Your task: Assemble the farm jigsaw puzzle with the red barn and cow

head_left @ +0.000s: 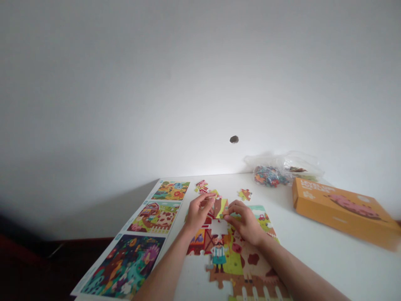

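Between my two hands, a puzzle piece (220, 207) in brown and yellow-green is tilted up above the puzzle. My left hand (197, 214) pinches its left side with thumb and fingers. The fingers of my right hand (243, 219) close on its right side. Below lies a partly joined farm puzzle (250, 259) showing a cow, a farmer, a red barn and a white fence. A gap in the joined pieces shows white table just under the held piece. My right hand and forearm cover part of the cow picture.
Loose puzzle pieces (202, 184) lie beyond my left hand, and joined-looking pieces (245, 194) sit further right. A sheet of printed pictures (150, 215) runs along the left table edge. Plastic bags of pieces (272, 174) and an orange puzzle box (341, 209) stand right, near the wall.
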Motion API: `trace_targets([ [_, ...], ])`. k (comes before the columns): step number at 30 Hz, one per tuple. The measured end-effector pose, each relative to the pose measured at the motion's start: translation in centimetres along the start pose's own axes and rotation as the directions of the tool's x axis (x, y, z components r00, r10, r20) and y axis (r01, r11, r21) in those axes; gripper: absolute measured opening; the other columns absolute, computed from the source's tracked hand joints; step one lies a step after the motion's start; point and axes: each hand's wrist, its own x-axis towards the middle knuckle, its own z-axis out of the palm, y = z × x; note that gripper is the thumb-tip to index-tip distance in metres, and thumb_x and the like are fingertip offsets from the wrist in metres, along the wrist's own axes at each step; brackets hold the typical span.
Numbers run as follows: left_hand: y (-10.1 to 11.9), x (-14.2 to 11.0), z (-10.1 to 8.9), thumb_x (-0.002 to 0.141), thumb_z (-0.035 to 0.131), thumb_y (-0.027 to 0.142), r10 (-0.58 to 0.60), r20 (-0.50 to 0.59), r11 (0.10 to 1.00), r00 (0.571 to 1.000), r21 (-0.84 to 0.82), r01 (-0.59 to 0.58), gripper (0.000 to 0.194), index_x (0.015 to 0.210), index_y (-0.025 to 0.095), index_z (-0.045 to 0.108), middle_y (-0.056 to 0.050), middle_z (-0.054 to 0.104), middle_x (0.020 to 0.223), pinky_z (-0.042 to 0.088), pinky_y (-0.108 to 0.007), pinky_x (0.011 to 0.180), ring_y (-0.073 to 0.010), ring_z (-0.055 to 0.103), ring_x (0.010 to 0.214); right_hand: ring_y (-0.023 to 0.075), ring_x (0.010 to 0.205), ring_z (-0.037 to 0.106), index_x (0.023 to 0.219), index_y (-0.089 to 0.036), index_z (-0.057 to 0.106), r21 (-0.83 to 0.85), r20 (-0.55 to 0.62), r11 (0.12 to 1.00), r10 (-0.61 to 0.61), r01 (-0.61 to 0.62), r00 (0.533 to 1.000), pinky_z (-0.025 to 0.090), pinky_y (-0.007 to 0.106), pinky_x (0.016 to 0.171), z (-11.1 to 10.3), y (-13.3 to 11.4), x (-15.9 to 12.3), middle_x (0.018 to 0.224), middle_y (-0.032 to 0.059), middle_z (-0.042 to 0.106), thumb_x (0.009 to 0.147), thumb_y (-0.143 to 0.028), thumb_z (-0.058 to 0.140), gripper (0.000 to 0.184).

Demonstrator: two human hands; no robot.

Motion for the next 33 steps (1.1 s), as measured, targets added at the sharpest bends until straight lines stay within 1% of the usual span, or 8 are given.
trace_targets([
  [6,-0.6,0.1,-0.2,0.085,0.065,0.044,-0.012,0.013,1.0,1.0,-0.014,0.013,0.038,0.108,0.014,0.07,-0.005,0.073,0.087,0.05,-0.021,0.054,-0.0111,0.06,0.056,0.0211,0.093,0.058,0.081,-0.021,0.065,0.0,0.025,1.0,0.004,-0.004,1.0,0.043,0.033,0.085,-0.1,-0.1,0.0,0.093,0.0056,0.063,0.092,-0.035,0.061,0.019],
  [10,-0.9,0.1,-0.3,0.086,0.062,0.042,-0.007,0.052,1.0,0.999,-0.011,0.008,0.035,0.107,0.015,0.07,-0.007,0.074,0.094,0.05,-0.023,0.053,-0.0104,0.059,0.053,0.0211,0.092,0.058,0.081,-0.021,0.064,-0.011,0.038,1.0,0.01,-0.009,0.999,0.043,0.034,0.085,-0.2,-0.4,-0.1,0.091,0.0054,0.062,0.094,-0.036,0.058,0.022],
  [16,-1.7,0.2,-0.5,0.09,0.056,0.036,0.049,0.108,0.988,0.993,0.14,-0.064,0.031,0.108,0.016,0.07,-0.005,0.073,0.081,0.052,-0.026,0.061,-0.0147,0.062,0.061,0.0207,0.091,0.058,0.079,-0.021,0.065,-0.044,0.018,0.999,0.033,-0.032,0.999,0.043,0.033,0.085,0.1,0.0,0.0,0.09,0.0049,0.063,0.093,-0.037,0.057,0.023],
  [20,-2.5,0.7,-1.3,0.089,0.053,0.028,0.132,-0.054,0.818,0.99,0.569,-0.078,0.025,0.103,0.021,0.072,-0.006,0.074,0.101,0.05,-0.036,0.093,-0.0222,0.065,0.095,0.0209,0.089,0.059,0.075,-0.021,0.064,-0.119,-0.042,0.988,0.089,-0.093,0.995,0.043,0.032,0.083,0.0,0.6,0.1,0.087,0.0051,0.065,0.093,-0.037,0.056,0.026],
  [24,-3.6,1.2,-2.3,0.082,0.058,0.024,0.064,-0.191,0.636,0.979,0.764,0.108,0.037,0.118,0.022,0.069,-0.009,0.065,0.128,0.04,-0.057,0.101,-0.0378,0.049,0.122,0.0213,0.086,0.061,0.072,-0.02,0.063,-0.202,-0.112,0.964,0.153,-0.174,0.982,0.043,0.031,0.081,-0.2,1.1,0.3,0.084,0.0056,0.066,0.092,-0.039,0.055,0.029],
  [26,-4.0,1.3,-2.4,0.083,0.058,0.029,0.004,-0.191,0.522,0.982,0.838,0.161,0.045,0.128,0.026,0.063,-0.008,0.058,0.14,0.039,-0.061,0.099,-0.042,0.041,0.128,0.0218,0.087,0.061,0.072,-0.02,0.064,-0.224,-0.129,0.954,0.176,-0.201,0.976,0.044,0.031,0.081,-0.3,1.2,0.3,0.084,0.006,0.067,0.092,-0.039,0.054,0.029],
  [28,-4.2,1.2,-2.4,0.086,0.056,0.033,-0.026,-0.131,0.455,0.991,0.881,0.128,0.047,0.132,0.031,0.06,-0.005,0.055,0.144,0.036,-0.064,0.099,-0.0423,0.037,0.132,0.0222,0.087,0.062,0.072,-0.02,0.065,-0.232,-0.143,0.947,0.192,-0.221,0.971,0.044,0.032,0.081,-0.3,1.3,0.3,0.084,0.0061,0.068,0.091,-0.04,0.053,0.03],
  [33,-4.5,1.1,-2.2,0.088,0.053,0.036,-0.027,-0.051,0.432,0.998,0.9,0.058,0.037,0.123,0.036,0.065,-0.002,0.054,0.145,0.03,-0.067,0.101,-0.0412,0.035,0.133,0.0231,0.087,0.062,0.073,-0.019,0.067,-0.225,-0.168,0.944,0.208,-0.242,0.964,0.044,0.034,0.082,-0.3,1.5,0.3,0.085,0.0065,0.069,0.09,-0.041,0.053,0.031],
])
